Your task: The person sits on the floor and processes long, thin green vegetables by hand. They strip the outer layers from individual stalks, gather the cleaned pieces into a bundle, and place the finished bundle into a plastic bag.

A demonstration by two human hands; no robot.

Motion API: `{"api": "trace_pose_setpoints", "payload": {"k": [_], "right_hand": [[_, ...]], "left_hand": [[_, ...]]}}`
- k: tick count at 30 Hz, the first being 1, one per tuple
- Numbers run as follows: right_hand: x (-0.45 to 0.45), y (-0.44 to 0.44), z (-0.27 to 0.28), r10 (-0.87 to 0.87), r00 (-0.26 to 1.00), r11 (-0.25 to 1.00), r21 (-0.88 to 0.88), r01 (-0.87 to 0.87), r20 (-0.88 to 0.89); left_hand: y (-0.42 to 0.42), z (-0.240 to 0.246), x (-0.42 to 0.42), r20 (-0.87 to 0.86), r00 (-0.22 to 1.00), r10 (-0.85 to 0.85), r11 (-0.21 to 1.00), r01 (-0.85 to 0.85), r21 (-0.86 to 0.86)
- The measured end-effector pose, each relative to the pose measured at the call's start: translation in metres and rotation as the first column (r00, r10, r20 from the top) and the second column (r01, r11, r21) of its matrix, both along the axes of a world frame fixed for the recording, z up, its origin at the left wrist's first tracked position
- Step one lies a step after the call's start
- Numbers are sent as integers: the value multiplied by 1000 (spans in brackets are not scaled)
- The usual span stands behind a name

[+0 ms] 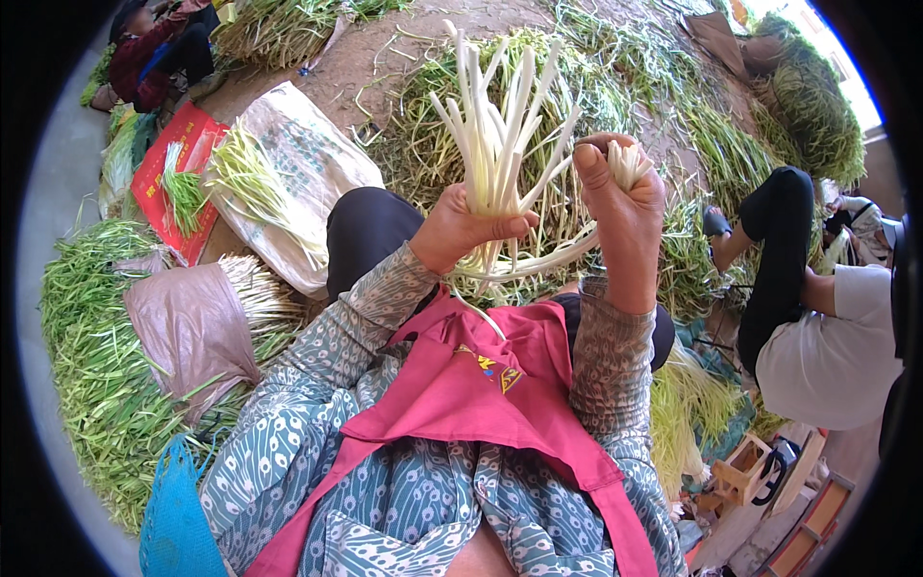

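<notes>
My left hand (461, 229) is closed around a fanned bunch of pale stalks (501, 148), probably garlic chives, with their white ends pointing up and away from me. Beside it, my right hand (621, 216) is raised and grips a smaller bundle of white stems (629, 166). The cut-looking ends poke out above its fingers. Long pale stalks (555, 261) hang in a curve between the two hands. A single stalk (482, 317) trails over my red apron (461, 404). Both hands are above a loose heap of green leaves (433, 144) on the ground.
At left lie a white woven sack (317, 151) with yellowish stalks, a red printed sheet (162, 187), and a green heap (101, 324) partly under a brown plastic bag (191, 317). Pale stalks (685, 404) and a wooden stool (741, 469) are at right. Other people sit nearby.
</notes>
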State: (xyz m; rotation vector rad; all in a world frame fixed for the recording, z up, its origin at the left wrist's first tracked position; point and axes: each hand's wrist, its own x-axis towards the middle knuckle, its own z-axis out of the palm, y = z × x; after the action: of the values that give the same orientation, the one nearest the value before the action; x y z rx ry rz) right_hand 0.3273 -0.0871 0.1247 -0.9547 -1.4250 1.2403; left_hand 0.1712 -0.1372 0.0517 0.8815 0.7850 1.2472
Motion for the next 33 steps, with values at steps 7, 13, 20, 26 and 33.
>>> {"api": "trace_pose_setpoints", "payload": {"k": [7,13,20,26,33], "right_hand": [[-2,4,-10,-110,960,993,16,118,-258],[-3,0,-7,149,951,973,-132,-191,-271],[-3,-6,-1,211,941,962,-112,-247,-265],[1,-4,-20,68,966,997,-26,-77,-251],[4,2,-30,-57,867,997,-74,23,-495]], "left_hand": [[0,3,-2,-55,998,40,999,-40,-11],[-1,0,2,-115,993,-1,1000,4,21],[-2,3,1,-108,993,-39,999,40,6],[-2,6,0,-38,999,-19,1000,19,6],[2,-7,-1,21,994,108,990,-109,88]]}}
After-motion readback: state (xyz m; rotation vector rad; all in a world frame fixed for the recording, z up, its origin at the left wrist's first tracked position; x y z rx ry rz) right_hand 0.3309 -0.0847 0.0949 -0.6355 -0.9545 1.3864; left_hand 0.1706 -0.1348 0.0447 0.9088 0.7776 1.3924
